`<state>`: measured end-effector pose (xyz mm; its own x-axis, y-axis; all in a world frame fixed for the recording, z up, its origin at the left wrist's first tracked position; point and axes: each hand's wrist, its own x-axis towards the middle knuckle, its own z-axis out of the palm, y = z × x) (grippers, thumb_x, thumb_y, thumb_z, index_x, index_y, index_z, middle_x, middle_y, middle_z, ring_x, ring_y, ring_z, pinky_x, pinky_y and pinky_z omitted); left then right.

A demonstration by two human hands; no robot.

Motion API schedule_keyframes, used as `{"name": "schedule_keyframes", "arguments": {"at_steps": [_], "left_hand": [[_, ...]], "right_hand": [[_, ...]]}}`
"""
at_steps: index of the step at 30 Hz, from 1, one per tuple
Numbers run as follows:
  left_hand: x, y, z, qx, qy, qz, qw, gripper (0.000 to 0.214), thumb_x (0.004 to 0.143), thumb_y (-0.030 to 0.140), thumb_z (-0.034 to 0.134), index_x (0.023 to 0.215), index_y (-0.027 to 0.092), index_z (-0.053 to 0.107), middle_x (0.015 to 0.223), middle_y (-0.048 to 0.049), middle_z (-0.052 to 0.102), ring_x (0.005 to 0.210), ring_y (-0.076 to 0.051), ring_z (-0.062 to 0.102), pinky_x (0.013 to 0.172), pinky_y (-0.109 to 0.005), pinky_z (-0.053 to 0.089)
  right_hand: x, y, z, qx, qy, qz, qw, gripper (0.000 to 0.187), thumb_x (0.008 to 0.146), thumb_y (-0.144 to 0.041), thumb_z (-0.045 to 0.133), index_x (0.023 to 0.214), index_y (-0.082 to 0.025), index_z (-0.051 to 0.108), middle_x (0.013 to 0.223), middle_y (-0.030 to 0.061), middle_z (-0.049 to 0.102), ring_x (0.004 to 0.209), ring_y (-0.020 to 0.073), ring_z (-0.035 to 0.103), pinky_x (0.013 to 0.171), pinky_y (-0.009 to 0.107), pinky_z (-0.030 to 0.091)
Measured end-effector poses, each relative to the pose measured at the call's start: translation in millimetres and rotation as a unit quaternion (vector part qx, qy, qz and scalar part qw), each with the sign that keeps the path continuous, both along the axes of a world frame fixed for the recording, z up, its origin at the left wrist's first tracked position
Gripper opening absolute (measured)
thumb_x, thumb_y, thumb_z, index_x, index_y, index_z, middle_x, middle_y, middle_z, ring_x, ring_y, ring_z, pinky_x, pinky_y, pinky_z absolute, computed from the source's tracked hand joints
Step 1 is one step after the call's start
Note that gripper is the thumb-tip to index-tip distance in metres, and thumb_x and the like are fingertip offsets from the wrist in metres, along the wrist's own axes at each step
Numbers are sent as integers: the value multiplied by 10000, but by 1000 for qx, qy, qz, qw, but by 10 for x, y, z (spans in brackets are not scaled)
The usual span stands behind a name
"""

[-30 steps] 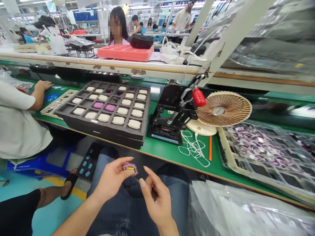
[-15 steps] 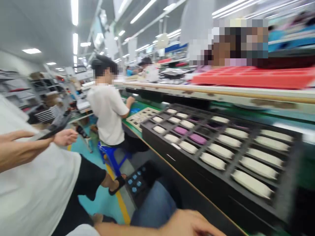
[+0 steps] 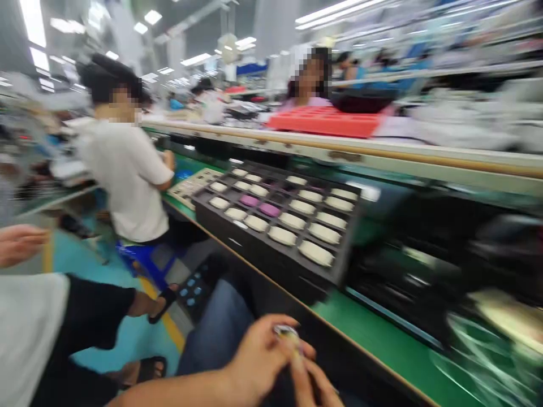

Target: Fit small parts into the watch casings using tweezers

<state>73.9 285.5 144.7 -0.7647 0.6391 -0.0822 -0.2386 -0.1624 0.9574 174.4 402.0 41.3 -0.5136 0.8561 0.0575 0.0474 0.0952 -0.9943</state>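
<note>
In the head view, the left hand (image 3: 254, 359) pinches a small silver-rimmed part with a yellowish patch (image 3: 286, 332) between thumb and fingers, over the lap and on the near side of the bench edge. The right hand (image 3: 301, 381) has its fingers narrowed and brought up against that part's lower side; blur hides whether they grip it or only touch it. As a judgement, this two-handed handling goes best with a light pinch at the rim, the left fingers steadying while the right ones press gently, and both wrists kept low and close together so that nothing drops to the floor. The nearest edge to mind is the front of the green benchtop (image 3: 365, 333), running diagonally past the fingertips. Beyond it, the black foam compartment tray (image 3: 263, 254) presents a tall front wall, with cream oblong pads and two purple oblong pieces in its cells. A strip of green shows between the tray's corner and the blurred black fixture with a pale-blue front strip (image 3: 394, 316); pale cable loops (image 3: 475, 362) lie farther right, where a sleeve could snag. On the left, a bare-legged person in a white shirt (image 3: 34, 333) limits elbow room.
</note>
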Motion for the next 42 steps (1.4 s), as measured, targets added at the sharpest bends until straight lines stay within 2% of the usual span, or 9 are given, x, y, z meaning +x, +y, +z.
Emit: {"name": "schedule_keyframes", "arguments": {"at_steps": [2, 5, 10, 14, 18, 22, 27, 31, 42], "left_hand": [[197, 279, -165, -5, -50, -9, 999, 536, 824, 609, 787, 1080, 140, 740, 912, -145, 823, 958, -277, 798, 875, -416, 614], [316, 444, -295, -34, -94, -20, 995, 493, 829, 518, 834, 1131, 156, 688, 1012, -153, 829, 883, -249, 803, 871, -382, 613], [198, 357, -305, -64, -95, -70, 991, 472, 880, 482, 799, 1187, 149, 665, 1073, -159, 818, 717, -184, 765, 801, -346, 592], [176, 303, -300, -72, -96, -96, 988, 478, 919, 468, 763, 1253, 144, 658, 1133, -172, 801, 644, -138, 707, 750, -322, 559], [204, 290, -275, -74, -108, -103, 986, 501, 903, 469, 779, 1261, 140, 659, 1137, -178, 794, 606, -125, 669, 699, -315, 541], [218, 268, -195, -81, -92, -116, 986, 501, 904, 474, 775, 1264, 142, 666, 1123, -155, 784, 615, -112, 638, 688, -305, 532], [231, 239, -151, -101, -66, -150, 981, 586, 910, 535, 744, 1334, 144, 646, 976, -71, 729, 649, -108, 604, 680, -281, 524], [241, 233, -176, -138, -31, -157, 977, 598, 943, 547, 688, 1373, 135, 631, 877, -36, 680, 670, -126, 609, 686, -283, 521], [265, 226, -188, -176, 9, -153, 972, 566, 969, 499, 651, 1419, 156, 632, 850, -45, 714, 668, -146, 627, 663, -274, 518]], "right_hand": [[322, -5, 58, -47, -10, 7, 999, 598, 738, -789, 783, 873, -207, 823, 665, 65, 699, 639, 250, 669, 574, 324, 548], [546, 19, 161, -165, 67, 30, 984, 499, 918, -669, 706, 927, -184, 825, 608, -2, 567, 518, 138, 504, 502, 253, 443], [674, 200, 357, -241, 233, -26, 942, 517, 977, -658, 651, 809, -198, 817, 828, 55, 655, 770, 178, 636, 743, 312, 562], [691, 265, 422, -274, 237, -14, 932, 568, 1000, -698, 590, 921, -194, 837, 577, 25, 609, 568, 146, 587, 609, 281, 541], [652, 202, 408, -198, 226, 3, 954, 354, 920, -542, 803, 1054, -216, 838, 854, 99, 782, 754, 222, 747, 767, 379, 634], [598, 141, 448, -10, 180, 34, 983, 166, 885, -211, 853, 1045, -242, 824, 971, 78, 773, 842, 231, 762, 730, 343, 651], [513, 127, 536, 230, 141, 82, 959, 311, 909, -34, 744, 1084, -280, 814, 1150, 76, 774, 1154, 311, 720, 1015, 560, 605], [484, 127, 502, 251, 151, 107, 950, 386, 909, 17, 712, 1162, -266, 781, 1207, 65, 777, 1213, 329, 712, 1121, 676, 526], [518, 120, 493, 253, 152, 114, 949, 409, 910, 24, 705, 1197, -257, 784, 1227, 73, 775, 1183, 335, 734, 1059, 623, 607]]}}
